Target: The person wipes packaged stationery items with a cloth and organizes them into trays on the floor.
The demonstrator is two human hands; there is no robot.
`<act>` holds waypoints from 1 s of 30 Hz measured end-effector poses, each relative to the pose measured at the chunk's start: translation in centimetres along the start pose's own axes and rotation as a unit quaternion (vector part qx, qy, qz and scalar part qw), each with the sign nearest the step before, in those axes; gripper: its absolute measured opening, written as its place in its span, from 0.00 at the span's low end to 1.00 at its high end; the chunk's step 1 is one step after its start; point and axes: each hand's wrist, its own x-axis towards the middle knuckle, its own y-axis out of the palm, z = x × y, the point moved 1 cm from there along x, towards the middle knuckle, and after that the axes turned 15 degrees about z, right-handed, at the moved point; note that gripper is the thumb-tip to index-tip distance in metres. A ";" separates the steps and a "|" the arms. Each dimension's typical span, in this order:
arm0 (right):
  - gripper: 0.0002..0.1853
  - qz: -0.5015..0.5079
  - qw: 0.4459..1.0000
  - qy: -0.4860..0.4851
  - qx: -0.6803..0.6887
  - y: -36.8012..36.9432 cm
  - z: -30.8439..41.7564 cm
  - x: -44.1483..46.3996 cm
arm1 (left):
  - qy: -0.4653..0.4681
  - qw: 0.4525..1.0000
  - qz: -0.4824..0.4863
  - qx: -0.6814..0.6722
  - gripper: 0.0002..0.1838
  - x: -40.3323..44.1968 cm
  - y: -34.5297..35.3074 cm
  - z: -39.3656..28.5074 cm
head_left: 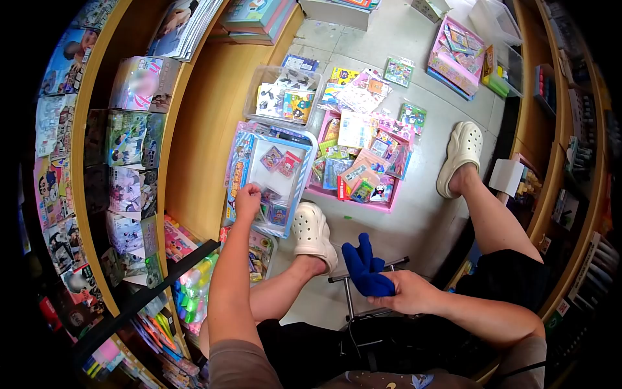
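Note:
My left hand point(247, 202) is closed, fingers curled together at the left side of a shallow blue-and-white box point(309, 146); what they hold, if anything, is hidden. Inside that box lie small packets, among them a pink-and-red one point(289, 164) and a purple one point(272, 157), with more packets near my hand. My right hand point(407, 293) is wrapped round a bunched dark-blue cloth point(364, 262) with finger-like lobes, held above a metal-legged stand point(350, 298) between my legs.
A pink box point(382, 206) full of packets and cards sits on the floor, with loose cards point(366, 91) behind it. A clear bin point(259, 117) stands beside the shelf. Another pink box point(447, 81) is at the back right. Stocked shelves point(188, 129) line both sides.

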 end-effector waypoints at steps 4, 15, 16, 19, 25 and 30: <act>0.12 -0.004 1.000 -0.020 -0.007 0.0 -0.4 0.0 | 0.009 0.992 -0.054 0.112 0.05 -0.9 -0.5 -1.8; 0.14 -0.019 0.999 -0.037 -0.016 0.4 -0.8 0.0 | 0.092 0.976 0.057 0.189 0.08 -2.8 -3.7 -5.7; 0.14 -0.017 0.999 -0.036 -0.013 0.4 -0.9 0.1 | 0.070 0.968 0.114 0.211 0.09 -3.4 -3.5 -5.8; 0.13 -0.014 0.999 -0.034 -0.011 0.3 -0.8 0.1 | 0.097 0.938 0.106 0.314 0.09 -4.9 -1.7 -4.2; 0.13 -0.006 0.999 -0.033 0.008 0.3 -0.9 0.3 | 0.046 0.967 -0.036 0.248 0.41 -6.2 2.0 -3.1; 0.12 -0.013 1.000 -0.027 0.008 0.3 -0.7 0.3 | -0.041 0.989 -0.012 0.143 0.46 -5.9 3.2 -3.4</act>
